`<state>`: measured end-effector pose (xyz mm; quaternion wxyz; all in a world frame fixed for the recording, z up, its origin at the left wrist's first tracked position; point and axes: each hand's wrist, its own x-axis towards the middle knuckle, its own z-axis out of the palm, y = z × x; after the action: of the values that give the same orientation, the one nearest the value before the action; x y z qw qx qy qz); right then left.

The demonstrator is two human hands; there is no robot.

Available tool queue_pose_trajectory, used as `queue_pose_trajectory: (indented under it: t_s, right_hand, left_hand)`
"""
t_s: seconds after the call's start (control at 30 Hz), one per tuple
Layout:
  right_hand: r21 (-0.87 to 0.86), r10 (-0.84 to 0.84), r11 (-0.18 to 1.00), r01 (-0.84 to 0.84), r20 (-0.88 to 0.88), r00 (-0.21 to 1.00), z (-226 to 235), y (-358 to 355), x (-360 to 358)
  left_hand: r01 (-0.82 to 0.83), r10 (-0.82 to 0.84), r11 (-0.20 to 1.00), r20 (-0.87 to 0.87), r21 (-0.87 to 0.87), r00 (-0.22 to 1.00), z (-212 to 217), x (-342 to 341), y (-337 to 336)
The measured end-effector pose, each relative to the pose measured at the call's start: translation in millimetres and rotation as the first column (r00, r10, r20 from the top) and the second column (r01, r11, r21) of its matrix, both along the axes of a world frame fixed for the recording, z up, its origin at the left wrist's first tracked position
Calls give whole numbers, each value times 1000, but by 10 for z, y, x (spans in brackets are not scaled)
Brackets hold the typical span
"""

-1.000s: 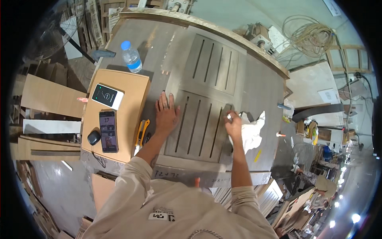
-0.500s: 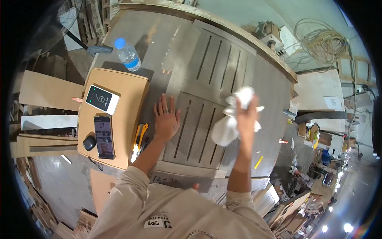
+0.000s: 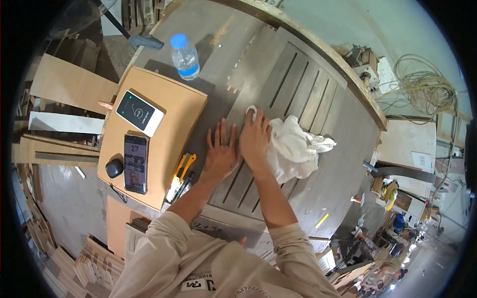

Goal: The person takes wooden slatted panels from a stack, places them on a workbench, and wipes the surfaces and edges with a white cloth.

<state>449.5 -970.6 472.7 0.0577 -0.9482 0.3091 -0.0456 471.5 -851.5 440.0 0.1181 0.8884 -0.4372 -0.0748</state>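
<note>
Overhead, both hands (image 3: 238, 144) press a grey slatted panel (image 3: 298, 99) in a cluttered workshop.

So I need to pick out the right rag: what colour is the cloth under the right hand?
White; the cloth shows best in the head view.

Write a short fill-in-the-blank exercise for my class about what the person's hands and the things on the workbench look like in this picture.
1. The right hand presses a crumpled ______ cloth on the grey slatted panel.
2. The left hand lies ______ on the panel, fingers spread.
3. The water bottle has a ______ cap.
4. The yellow utility knife lies beside the ______ board that holds a phone.

Missing words: white; flat; blue; brown
</note>
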Motion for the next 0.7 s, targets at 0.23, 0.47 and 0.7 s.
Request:
queue_pose_trajectory:
  t_s: [0.23, 0.47, 0.7]
  right_hand:
    - [10, -69, 998, 69, -41, 997, -77, 86, 22]
    - [-12, -58, 998, 58, 15, 998, -38, 151, -32]
    - [25, -52, 998, 53, -42, 998, 62, 12, 38]
  left_hand:
    - [32, -31, 999, -84, 5, 996, 75, 42, -34]
    - [0, 1, 1000, -54, 23, 999, 41, 16, -14]
    - [10, -8, 1000, -77, 18, 997, 48, 33, 6]
